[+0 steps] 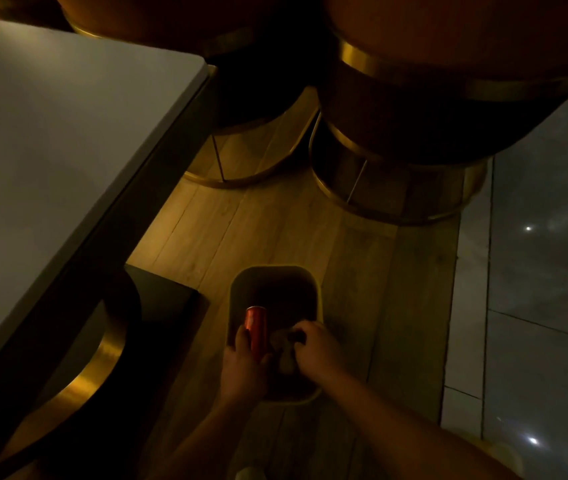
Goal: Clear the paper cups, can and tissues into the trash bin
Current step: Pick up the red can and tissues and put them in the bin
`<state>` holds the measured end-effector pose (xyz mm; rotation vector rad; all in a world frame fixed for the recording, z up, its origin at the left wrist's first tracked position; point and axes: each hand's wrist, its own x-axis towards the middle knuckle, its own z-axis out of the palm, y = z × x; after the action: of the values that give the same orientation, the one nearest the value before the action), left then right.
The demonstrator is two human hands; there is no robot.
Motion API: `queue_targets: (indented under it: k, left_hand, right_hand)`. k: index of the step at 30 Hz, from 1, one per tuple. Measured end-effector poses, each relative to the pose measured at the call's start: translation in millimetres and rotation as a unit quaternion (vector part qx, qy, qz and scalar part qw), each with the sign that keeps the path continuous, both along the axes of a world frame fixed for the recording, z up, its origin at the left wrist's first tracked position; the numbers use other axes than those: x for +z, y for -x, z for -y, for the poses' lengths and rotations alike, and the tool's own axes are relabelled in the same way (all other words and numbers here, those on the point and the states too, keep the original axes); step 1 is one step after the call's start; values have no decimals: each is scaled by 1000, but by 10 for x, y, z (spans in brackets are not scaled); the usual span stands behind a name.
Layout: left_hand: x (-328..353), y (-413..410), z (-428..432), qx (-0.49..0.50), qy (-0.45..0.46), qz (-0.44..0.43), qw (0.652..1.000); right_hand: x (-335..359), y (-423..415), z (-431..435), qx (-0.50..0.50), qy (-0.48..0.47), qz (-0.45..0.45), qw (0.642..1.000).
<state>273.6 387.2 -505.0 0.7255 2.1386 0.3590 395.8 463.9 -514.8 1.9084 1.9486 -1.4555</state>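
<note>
A small rounded trash bin (275, 273) stands on the wooden floor, seen from above in dim light. Over its near half, my left hand (241, 368) grips a red can (255, 329), held with its top pointing away from me. Beside it my right hand (315, 348) is closed on a pale crumpled wad (281, 341) that looks like tissues, also above the bin's opening. What lies inside the bin is too dark to tell. No paper cups are in view.
A grey table top (50, 150) with a dark edge fills the left side. Two round orange chairs with gold bases (397, 209) stand beyond the bin. Wooden flooring (241, 230) surrounds the bin; grey glossy tiles (535, 306) lie on the right.
</note>
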Motion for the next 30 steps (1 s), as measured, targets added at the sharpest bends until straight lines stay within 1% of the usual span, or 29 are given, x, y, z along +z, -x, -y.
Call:
queue_targets:
  k: [7, 13, 17, 22, 27, 30]
  left_hand:
    - [-59, -129, -29, 12, 16, -19, 1000]
    - [83, -188, 21, -39, 28, -46, 998]
    - [266, -253, 3, -81, 22, -81, 993]
    - [504, -321, -31, -143, 5, -126, 982]
    - [719, -437, -23, -179, 2, -167, 970]
    - [839, -511, 6, -192, 6, -179, 965]
  right_hand:
    - [-37, -171, -49, -32, 0, -11, 999]
    - [59, -283, -36, -42, 12, -25, 999]
    - [220, -362, -45, -34, 5, -28, 999]
    - [496, -473, -50, -45, 6, -46, 998]
    - [770, -650, -30, -55, -6, -53, 997]
    - [890, -774, -17, -43, -10, -50, 998]
